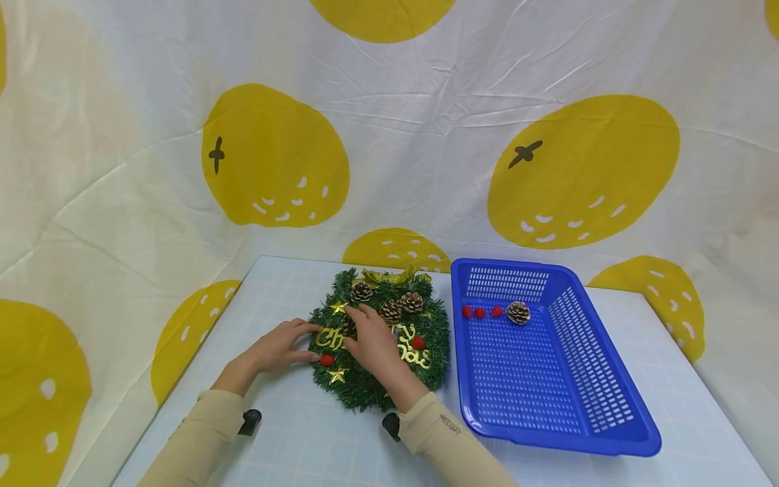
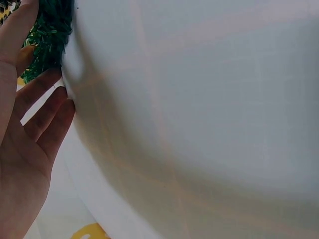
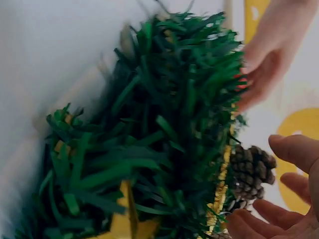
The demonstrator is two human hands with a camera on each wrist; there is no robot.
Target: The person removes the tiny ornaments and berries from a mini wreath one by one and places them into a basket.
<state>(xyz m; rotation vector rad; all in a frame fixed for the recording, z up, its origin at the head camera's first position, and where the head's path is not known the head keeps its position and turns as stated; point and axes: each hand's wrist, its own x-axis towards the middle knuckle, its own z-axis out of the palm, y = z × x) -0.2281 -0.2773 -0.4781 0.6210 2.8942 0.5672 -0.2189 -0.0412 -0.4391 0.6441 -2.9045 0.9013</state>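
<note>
A green tinsel wreath (image 1: 365, 387) lies on the table, decorated with gold lettering (image 1: 413, 347), gold stars (image 1: 337, 375), red balls (image 1: 418, 342) and several pinecones (image 1: 411, 302). My left hand (image 1: 282, 346) is at the wreath's left edge, its thumb beside a red ball (image 1: 327, 360). In the left wrist view its fingers (image 2: 57, 122) extend loosely next to the green tinsel (image 2: 52, 35). Reaching over the wreath's middle, my right hand (image 1: 379, 346) covers part of the lettering. In the right wrist view, its thumb and fingers are spread beside a pinecone (image 3: 251, 172).
A blue plastic basket (image 1: 460, 365) stands right of the wreath. Inside, toward its back, are three red balls (image 1: 480, 312) and a pinecone (image 1: 518, 312). A gold bow (image 1: 389, 276) tops the wreath. Behind the table (image 1: 286, 433) hangs a white cloth (image 1: 414, 169) with yellow fruit prints.
</note>
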